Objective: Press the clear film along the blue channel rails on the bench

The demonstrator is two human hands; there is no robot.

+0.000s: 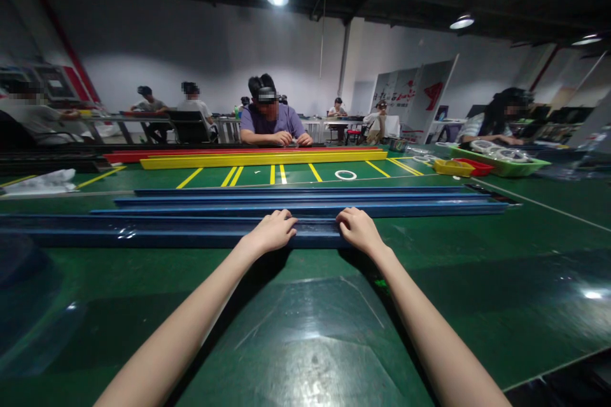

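Head: hands (272, 232) (359, 229) on rail (143, 233); long, glossy

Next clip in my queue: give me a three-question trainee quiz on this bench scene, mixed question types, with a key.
1. True or false: the left hand and the right hand both rest on the nearest long dark-blue rail.
2. The small white ring lies: A) in the left hand; B) on the green table, between the long yellow rail and the farther blue rails; C) on the nearest dark-blue rail.
3. What colour is the long rail just beyond the yellow one?
Key: 1 true; 2 B; 3 red, the long red rail.
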